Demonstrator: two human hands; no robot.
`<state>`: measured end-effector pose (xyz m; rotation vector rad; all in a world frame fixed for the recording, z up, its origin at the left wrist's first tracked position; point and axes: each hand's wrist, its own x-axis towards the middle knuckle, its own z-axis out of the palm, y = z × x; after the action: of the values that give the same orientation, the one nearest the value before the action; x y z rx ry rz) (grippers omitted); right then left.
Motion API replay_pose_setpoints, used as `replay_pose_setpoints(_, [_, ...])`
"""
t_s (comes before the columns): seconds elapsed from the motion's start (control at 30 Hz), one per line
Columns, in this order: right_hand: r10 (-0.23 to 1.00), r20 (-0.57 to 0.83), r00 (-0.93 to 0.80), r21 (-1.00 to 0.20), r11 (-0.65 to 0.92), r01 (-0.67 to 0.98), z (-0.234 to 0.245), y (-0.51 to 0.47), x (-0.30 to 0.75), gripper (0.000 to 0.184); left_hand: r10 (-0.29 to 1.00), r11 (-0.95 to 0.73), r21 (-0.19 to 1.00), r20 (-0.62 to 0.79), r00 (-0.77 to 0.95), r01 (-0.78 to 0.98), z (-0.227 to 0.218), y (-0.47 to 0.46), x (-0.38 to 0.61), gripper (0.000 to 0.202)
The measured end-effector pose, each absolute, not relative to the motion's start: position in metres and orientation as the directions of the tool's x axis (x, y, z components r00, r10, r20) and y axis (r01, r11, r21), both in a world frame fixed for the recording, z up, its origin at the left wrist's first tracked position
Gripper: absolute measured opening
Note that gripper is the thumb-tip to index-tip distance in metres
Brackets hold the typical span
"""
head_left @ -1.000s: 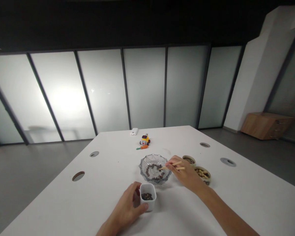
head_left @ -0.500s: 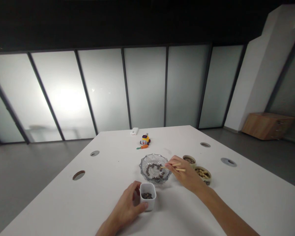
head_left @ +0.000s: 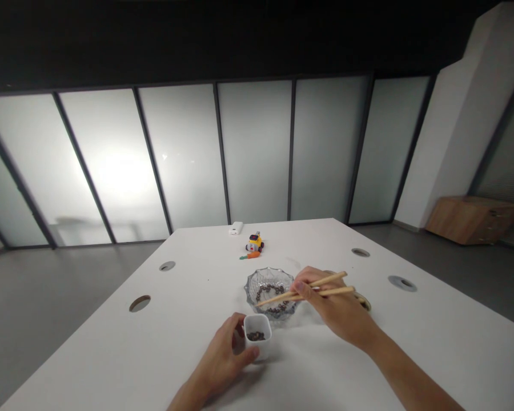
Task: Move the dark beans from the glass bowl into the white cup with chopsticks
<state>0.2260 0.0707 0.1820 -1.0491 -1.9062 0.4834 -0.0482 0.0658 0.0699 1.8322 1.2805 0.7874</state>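
My left hand point(head_left: 223, 359) is wrapped round a small white cup point(head_left: 257, 338) holding a few dark beans, near the table's front. My right hand point(head_left: 338, 311) grips a pair of wooden chopsticks point(head_left: 308, 291), their tips reaching down over the near left side of a clear glass bowl point(head_left: 272, 292) with dark beans in it. The bowl stands just behind the cup. Whether a bean is caught between the tips is too small to tell.
The white table point(head_left: 154, 342) has round cable holes point(head_left: 140, 302) left and right. A small yellow toy point(head_left: 254, 243) with an orange carrot and a white device point(head_left: 236, 228) lie at the far edge. A small round bowl point(head_left: 363, 301) is mostly hidden behind my right hand.
My right hand has lifted and turned, so the chopsticks now lie flatter with tips drawn toward the bowl's near left rim. My left hand stays on the cup.
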Motion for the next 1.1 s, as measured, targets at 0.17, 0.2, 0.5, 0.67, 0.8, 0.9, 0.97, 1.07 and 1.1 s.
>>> replay_pose_setpoints(0.17, [0.774, 0.582, -0.247, -0.573, 0.607, 0.551, 0.169, 0.085, 0.231, 0.047, 0.946, -0.221, 0.851, 0.069, 0.316, 0.476, 0.068, 0.067, -0.048, 0.039])
replay_pose_setpoints(0.2, [0.773, 0.582, -0.254, -0.56, 0.607, 0.564, 0.164, 0.089, 0.233, 0.045, 0.946, -0.223, 0.853, 0.072, 0.316, 0.471, 0.067, 0.068, -0.048, 0.039])
replay_pose_setpoints(0.5, [0.818, 0.513, -0.26, -0.587, 0.555, 0.589, 0.133, 0.111, 0.245, 0.036, 0.942, -0.235, 0.86, 0.086, 0.325, 0.454, 0.069, 0.068, -0.047, 0.045])
replay_pose_setpoints(0.67, [0.827, 0.492, -0.273, -0.573, 0.544, 0.614, 0.122, 0.115, 0.245, 0.033, 0.942, -0.232, 0.857, 0.079, 0.327, 0.461, 0.069, 0.067, -0.048, 0.043])
replay_pose_setpoints(0.8, [0.83, 0.473, -0.295, -0.573, 0.544, 0.612, 0.12, 0.113, 0.242, 0.033, 0.941, -0.233, 0.858, 0.081, 0.328, 0.457, 0.071, 0.067, -0.048, 0.042])
replay_pose_setpoints(0.9, [0.832, 0.457, -0.316, -0.579, 0.548, 0.604, 0.121, 0.112, 0.24, 0.034, 0.944, -0.225, 0.853, 0.071, 0.321, 0.471, 0.07, 0.067, -0.048, 0.042])
replay_pose_setpoints(0.97, [0.832, 0.455, -0.317, -0.583, 0.548, 0.6, 0.122, 0.111, 0.24, 0.034, 0.944, -0.227, 0.854, 0.074, 0.322, 0.468, 0.069, 0.068, -0.048, 0.043])
replay_pose_setpoints(1.07, [0.834, 0.469, -0.291, -0.602, 0.543, 0.585, 0.122, 0.112, 0.239, 0.033, 0.941, -0.239, 0.855, 0.087, 0.327, 0.46, 0.066, 0.069, -0.048, 0.043])
replay_pose_setpoints(1.1, [0.832, 0.476, -0.285, -0.607, 0.545, 0.579, 0.122, 0.112, 0.239, 0.033, 0.941, -0.242, 0.854, 0.09, 0.327, 0.461, 0.066, 0.069, -0.048, 0.043])
